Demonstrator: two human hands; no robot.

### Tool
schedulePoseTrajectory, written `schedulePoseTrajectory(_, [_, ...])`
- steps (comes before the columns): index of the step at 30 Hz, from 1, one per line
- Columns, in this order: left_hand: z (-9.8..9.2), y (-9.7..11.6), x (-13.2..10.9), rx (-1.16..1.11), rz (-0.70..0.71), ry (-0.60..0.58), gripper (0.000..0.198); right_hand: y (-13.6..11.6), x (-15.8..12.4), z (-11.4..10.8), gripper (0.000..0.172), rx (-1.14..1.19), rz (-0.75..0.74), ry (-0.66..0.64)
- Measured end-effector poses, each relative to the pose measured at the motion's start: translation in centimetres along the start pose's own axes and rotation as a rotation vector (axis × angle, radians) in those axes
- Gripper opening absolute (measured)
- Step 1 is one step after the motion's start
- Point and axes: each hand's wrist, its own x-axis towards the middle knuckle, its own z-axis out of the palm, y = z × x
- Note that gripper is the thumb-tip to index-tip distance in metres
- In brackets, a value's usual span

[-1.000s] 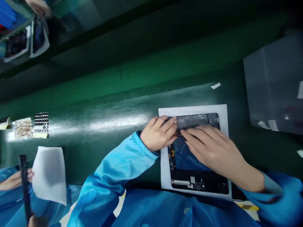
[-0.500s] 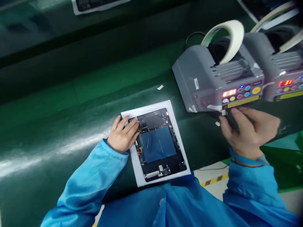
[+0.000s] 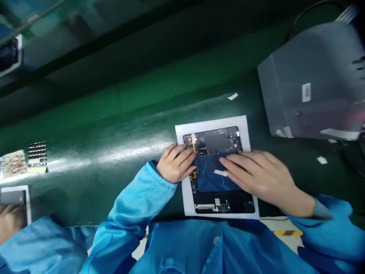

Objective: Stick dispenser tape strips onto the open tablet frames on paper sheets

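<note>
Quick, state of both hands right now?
Left hand: open, fingers on the opened device at its left edge.
Right hand: closed on a white tape strip.

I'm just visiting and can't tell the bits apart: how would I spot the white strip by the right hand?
On the green table, find the white sheet with an opened black device on it. Within it is a blue panel; over this, at the right hand, shows the white strip. Unlike the white scraps on the table, this one shows against blue.
</note>
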Motion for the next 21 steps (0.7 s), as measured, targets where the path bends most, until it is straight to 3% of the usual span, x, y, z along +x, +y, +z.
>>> schedulePoseTrajectory(2, [0.3,0.0,-0.4,0.007,0.003,-0.009,0.034,-2.3,3.9,0.9,0.043,-0.074,-0.132,-0.047])
schedulePoseTrajectory(5, [0.4,0.1,-0.7,0.019,0.007,-0.015,0.037,-3.0,7.3,1.6,0.046,-0.111,-0.188,-0.052])
schedulePoseTrajectory(13, [-0.1,0.5,-0.8,0.07,0.024,-0.095,0.053,-1.8,8.6,2.1,0.049,-0.098,-0.199,-0.078])
schedulePoseTrajectory(21, [-0.3,0.2,0.0,0.09,0.01,-0.181,0.064,-1.4,9.6,1.9,0.043,-0.122,-0.266,0.003])
